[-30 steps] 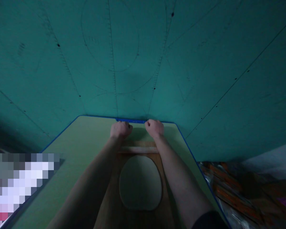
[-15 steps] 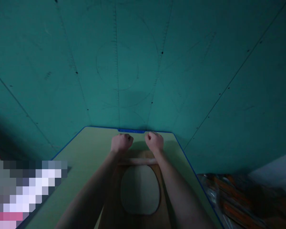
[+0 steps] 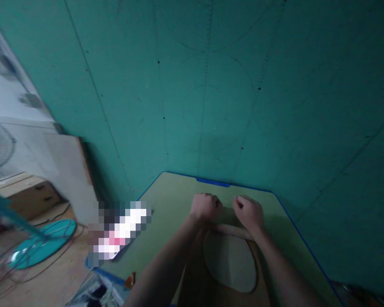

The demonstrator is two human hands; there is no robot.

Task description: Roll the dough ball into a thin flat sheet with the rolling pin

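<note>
Both fists rest over the far part of a pale table (image 3: 166,213) with a blue edge. My left hand (image 3: 206,206) is closed, fingers curled in; whether it holds anything is hidden. My right hand (image 3: 248,210) is closed likewise, a short gap to its right. Between and just below the wrists lies a pale rod-like piece (image 3: 233,231), across the top of a brown wooden board (image 3: 195,277). A pale rounded shape (image 3: 232,262) shows in the middle of the board, between my forearms.
A green wall (image 3: 185,94) rises behind the table. A pixelated bright object (image 3: 124,230) lies at the table's left edge. Further left are a turquoise round base (image 3: 45,243) with cables, a leaning panel (image 3: 70,170), a cardboard box (image 3: 35,200) and a fan (image 3: 0,145).
The view has swung to the left, so the table and both hands appear further right and lower. The fan, panel and box have come into sight. Both fists stay closed.
</note>
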